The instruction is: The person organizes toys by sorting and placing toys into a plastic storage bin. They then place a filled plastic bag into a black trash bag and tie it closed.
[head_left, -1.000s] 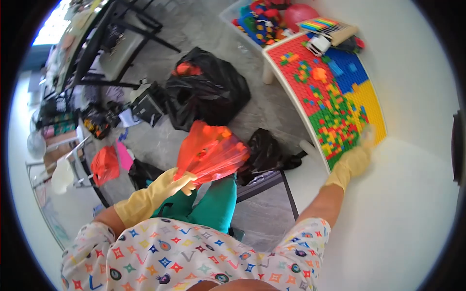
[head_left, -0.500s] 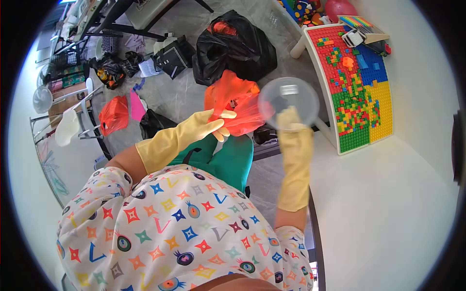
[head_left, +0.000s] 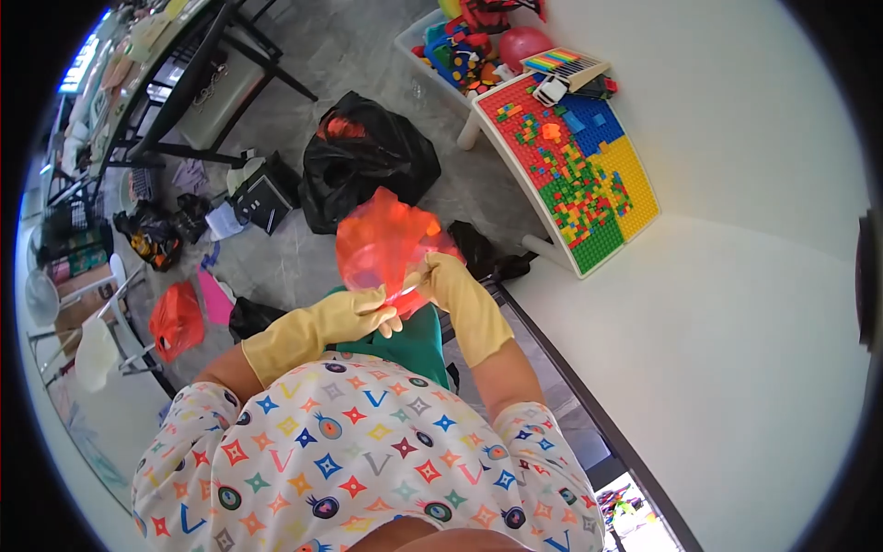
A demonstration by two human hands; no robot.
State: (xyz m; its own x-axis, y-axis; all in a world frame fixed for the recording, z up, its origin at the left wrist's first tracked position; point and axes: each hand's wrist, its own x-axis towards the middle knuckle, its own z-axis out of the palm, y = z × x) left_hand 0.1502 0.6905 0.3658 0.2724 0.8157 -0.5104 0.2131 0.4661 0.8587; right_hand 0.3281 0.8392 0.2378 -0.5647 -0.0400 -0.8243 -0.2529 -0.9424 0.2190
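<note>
A translucent red plastic bag (head_left: 382, 235) hangs in front of my body, with a round clear shape showing dimly through it. My left hand (head_left: 365, 315), in a yellow rubber glove, is closed on the bag's near edge. My right hand (head_left: 437, 281), gloved the same way, is at the bag's right side, its fingers partly hidden by the red plastic; what they hold is not clear. Just beyond the bag, a large black bag (head_left: 368, 166) with something red in its opening lies on the grey floor.
A toy table (head_left: 630, 184) with coloured bricks stands at the right, beside a clear bin (head_left: 418, 69) of toys. Another red bag (head_left: 177, 320), a white chair (head_left: 97, 354) and a black box (head_left: 267, 198) are at left. A dark chair (head_left: 216, 115) stands upper left.
My right hand has come from the toy table to the red bag, carrying a clear round container, which now shows only dimly through the bag. My left hand has kept hold of the bag. The view has shifted.
</note>
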